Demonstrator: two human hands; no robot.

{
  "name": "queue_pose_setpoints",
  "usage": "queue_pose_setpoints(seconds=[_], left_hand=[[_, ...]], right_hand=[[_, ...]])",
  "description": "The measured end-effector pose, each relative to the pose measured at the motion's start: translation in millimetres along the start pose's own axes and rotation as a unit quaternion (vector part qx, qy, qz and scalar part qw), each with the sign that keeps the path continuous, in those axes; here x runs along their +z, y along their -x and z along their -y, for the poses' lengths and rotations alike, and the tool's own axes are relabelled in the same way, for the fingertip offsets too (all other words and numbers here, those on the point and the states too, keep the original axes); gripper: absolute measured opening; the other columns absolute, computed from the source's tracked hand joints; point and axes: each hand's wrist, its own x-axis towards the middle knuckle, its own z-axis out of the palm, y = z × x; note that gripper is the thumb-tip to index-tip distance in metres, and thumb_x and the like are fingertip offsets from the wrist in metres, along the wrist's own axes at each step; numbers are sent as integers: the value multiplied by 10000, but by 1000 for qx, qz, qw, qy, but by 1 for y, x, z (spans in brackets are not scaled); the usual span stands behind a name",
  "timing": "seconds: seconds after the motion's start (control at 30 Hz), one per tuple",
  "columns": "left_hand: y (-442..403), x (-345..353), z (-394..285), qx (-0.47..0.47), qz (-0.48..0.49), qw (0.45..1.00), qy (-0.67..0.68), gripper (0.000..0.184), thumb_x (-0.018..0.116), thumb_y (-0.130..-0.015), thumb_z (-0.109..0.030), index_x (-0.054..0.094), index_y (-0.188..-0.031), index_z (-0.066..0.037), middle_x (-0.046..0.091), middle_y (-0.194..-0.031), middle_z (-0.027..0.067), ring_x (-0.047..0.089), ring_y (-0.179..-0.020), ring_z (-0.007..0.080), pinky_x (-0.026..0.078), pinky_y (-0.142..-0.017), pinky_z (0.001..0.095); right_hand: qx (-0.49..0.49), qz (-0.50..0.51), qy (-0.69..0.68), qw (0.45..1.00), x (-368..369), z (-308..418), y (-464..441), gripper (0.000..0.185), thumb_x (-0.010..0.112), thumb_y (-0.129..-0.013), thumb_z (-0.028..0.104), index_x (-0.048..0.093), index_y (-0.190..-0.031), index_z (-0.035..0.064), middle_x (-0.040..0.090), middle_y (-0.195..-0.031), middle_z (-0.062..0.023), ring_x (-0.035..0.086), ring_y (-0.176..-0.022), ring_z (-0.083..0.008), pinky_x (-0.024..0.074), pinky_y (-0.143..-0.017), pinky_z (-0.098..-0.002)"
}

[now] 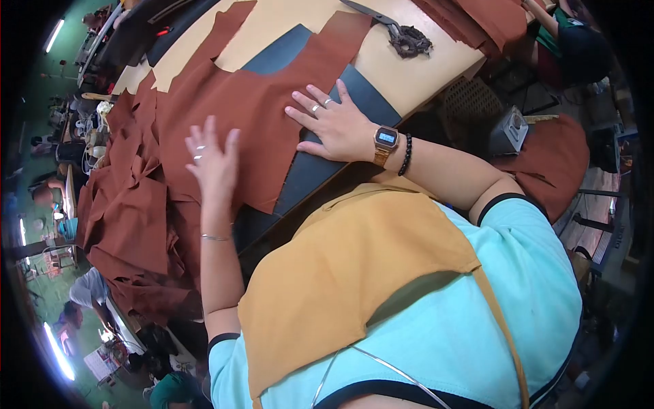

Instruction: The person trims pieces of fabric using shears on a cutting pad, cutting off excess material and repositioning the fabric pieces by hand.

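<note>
A cut piece of rust-brown fabric or leather [225,95] lies spread over a dark blue-grey board [375,95] on the table. My left hand [212,157] is over its left part, fingers spread and slightly blurred; whether it touches is hard to tell. Flat on the right edge of the piece rests my right hand [334,126], fingers apart, its thumb by the dark board. Neither hand holds anything. Large scissors [375,12] with handles wrapped in dark material lie beyond, at the table's far side.
Crumpled brown material [129,204] hangs over the table's left side. More brown sheets [477,24] lie at the upper right, near another person's arm [541,15]. A plastic chair [470,102] stands to the right. Other people work at the lower left.
</note>
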Motion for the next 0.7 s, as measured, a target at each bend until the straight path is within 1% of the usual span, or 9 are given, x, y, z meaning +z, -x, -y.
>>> queue_pose_setpoints(seconds=[0.1, 0.27, 0.37, 0.47, 0.5, 0.53, 0.63, 0.67, 0.7], left_hand=[[15, 20, -7, 48, 27, 996, -66, 743, 490, -883, -612, 281, -1486, -232, 155, -1566, 143, 116, -1441, 369, 124, -1049, 707], [-39, 2, 83, 192, 17, 978, -75, 740, 533, -854, -601, 316, -1474, -260, 210, -1559, 108, 163, -1442, 320, 135, -1084, 660], [-57, -11, 131, 187, 7, 966, -177, 688, 500, -884, -581, 322, -1471, -269, 209, -1561, 98, 176, -1438, 321, 156, -1073, 669], [-51, -12, 120, 180, -59, 960, -207, 654, 482, -916, -539, 287, -1485, -281, 193, -1567, 92, 152, -1445, 321, 125, -1073, 675], [-45, -9, 101, 151, -70, 966, -198, 671, 467, -921, -554, 274, -1490, -256, 189, -1561, 131, 162, -1433, 362, 160, -1057, 681], [-38, 2, 84, 107, -78, 980, -151, 667, 435, -935, -555, 250, -1498, -248, 177, -1560, 154, 143, -1433, 385, 137, -1055, 693], [-10, 24, 24, -42, 24, 999, -1, 695, 394, -925, -614, 252, -1496, -243, 166, -1562, 161, 98, -1444, 383, 101, -1056, 704], [0, 28, 13, -5, 0, 997, -83, 717, 441, -905, -616, 262, -1493, -247, 167, -1563, 154, 99, -1445, 376, 102, -1053, 707], [-2, 26, 12, 9, 3, 997, -73, 719, 461, -897, -610, 273, -1490, -248, 170, -1564, 146, 110, -1445, 365, 108, -1057, 702]], right_hand=[[-13, 6, -2, 1000, -1, 4, -2, 723, 400, -903, 634, 398, -1421, 130, 346, -1491, -133, 327, -1373, -316, 167, -1065, -682], [-84, 29, -39, 995, -6, 7, 0, 747, 389, -899, 650, 386, -1430, 124, 340, -1496, -127, 309, -1386, -315, 154, -1074, -680], [-96, 33, -46, 994, 0, 12, -2, 752, 390, -896, 654, 384, -1432, 126, 335, -1499, -124, 294, -1395, -314, 147, -1079, -679], [-95, 29, -63, 993, 1, 10, 0, 756, 394, -893, 658, 386, -1430, 125, 332, -1502, -121, 290, -1396, -314, 147, -1079, -680], [-92, 31, -66, 993, 1, 11, 0, 756, 395, -894, 657, 385, -1430, 124, 331, -1502, -121, 288, -1397, -313, 148, -1079, -680], [-91, 33, -68, 993, 0, 11, -1, 756, 395, -894, 656, 384, -1430, 123, 330, -1503, -121, 286, -1398, -313, 149, -1078, -680], [-92, 34, -68, 993, -1, 12, -1, 759, 395, -895, 654, 376, -1433, 119, 327, -1504, -121, 283, -1400, -314, 154, -1077, -679], [-93, 33, -66, 993, -1, 11, -1, 761, 394, -895, 654, 372, -1435, 118, 326, -1505, -121, 282, -1400, -314, 155, -1077, -678], [-95, 35, -62, 993, -1, 10, -1, 762, 395, -896, 653, 370, -1436, 117, 325, -1506, -121, 282, -1400, -312, 159, -1077, -675]])
